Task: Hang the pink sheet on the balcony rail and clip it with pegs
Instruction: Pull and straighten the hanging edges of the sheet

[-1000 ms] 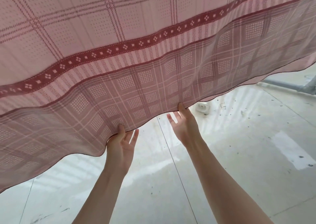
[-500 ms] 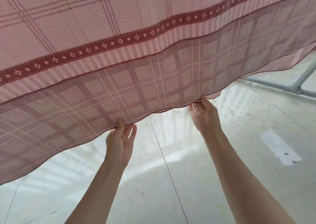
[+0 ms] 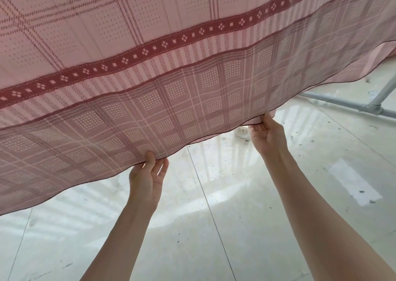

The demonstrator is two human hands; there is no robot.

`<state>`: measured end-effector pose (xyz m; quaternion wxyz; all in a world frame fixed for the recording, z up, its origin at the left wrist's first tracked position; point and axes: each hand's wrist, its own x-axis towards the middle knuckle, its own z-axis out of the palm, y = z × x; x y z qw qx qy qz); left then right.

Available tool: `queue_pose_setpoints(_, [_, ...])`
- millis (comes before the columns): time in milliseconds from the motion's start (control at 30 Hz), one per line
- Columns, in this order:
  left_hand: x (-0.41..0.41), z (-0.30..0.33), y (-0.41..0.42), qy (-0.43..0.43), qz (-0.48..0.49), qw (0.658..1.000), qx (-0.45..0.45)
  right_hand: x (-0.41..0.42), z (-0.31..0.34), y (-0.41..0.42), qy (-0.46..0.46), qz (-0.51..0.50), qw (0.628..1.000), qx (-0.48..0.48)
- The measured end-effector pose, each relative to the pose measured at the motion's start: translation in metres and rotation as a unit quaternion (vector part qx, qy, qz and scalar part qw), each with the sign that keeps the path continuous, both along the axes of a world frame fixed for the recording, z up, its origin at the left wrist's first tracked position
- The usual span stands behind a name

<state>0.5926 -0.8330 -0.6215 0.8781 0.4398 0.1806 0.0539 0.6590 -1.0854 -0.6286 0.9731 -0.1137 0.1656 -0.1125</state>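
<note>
Head view: both hands spreading the sheet's near hem.
Left hand [image 3: 147,178] and right hand [image 3: 266,136] pinch the sheet [image 3: 192,45] hem, now wider apart; it probably drapes an unseen rail, unpegged.

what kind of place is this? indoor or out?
Likely a balcony or terrace used for drying laundry: daylit pale tiled floor with scattered dirt specks, a grey metal pipe frame at its edge, and a pink sheet spread overhead, held by both hands.
</note>
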Motion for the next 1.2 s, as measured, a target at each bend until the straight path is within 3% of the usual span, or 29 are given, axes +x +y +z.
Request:
queue_pose_setpoints(133, [-0.001, -0.003, 0.000, 0.004, 0.009, 1.000, 0.019, 0.002, 0.001, 0.005, 0.012, -0.004, 1.000, -0.002])
queue_pose_setpoints(333, [-0.001, -0.005, 0.012, 0.002, 0.017, 1.000, 0.019, -0.003, 0.015, 0.009, -0.042, 0.047, 0.995, -0.072])
queue_pose_setpoints(533, [0.003, -0.003, 0.015, 0.008, 0.020, 0.999, 0.028, -0.001, 0.005, 0.000, 0.012, 0.015, 0.996, -0.091])
queue_pose_setpoints(833, [0.007, 0.000, 0.015, 0.036, 0.036, 0.998, 0.043, -0.009, -0.006, 0.008, -0.009, 0.003, 1.000, -0.015])
queue_pose_setpoints(967, [0.012, 0.004, 0.012, 0.043, 0.049, 0.998, -0.015, -0.010, -0.003, 0.011, 0.002, 0.005, 1.000, -0.015])
queue_pose_setpoints(1100, [0.014, 0.003, -0.011, 0.007, -0.019, 0.994, -0.109, -0.015, -0.001, 0.009, 0.002, 0.015, 0.999, -0.031])
queue_pose_setpoints(1200, [0.015, 0.003, -0.042, -0.006, -0.116, 0.985, -0.126, -0.020, -0.004, 0.007, 0.001, 0.021, 0.999, -0.034])
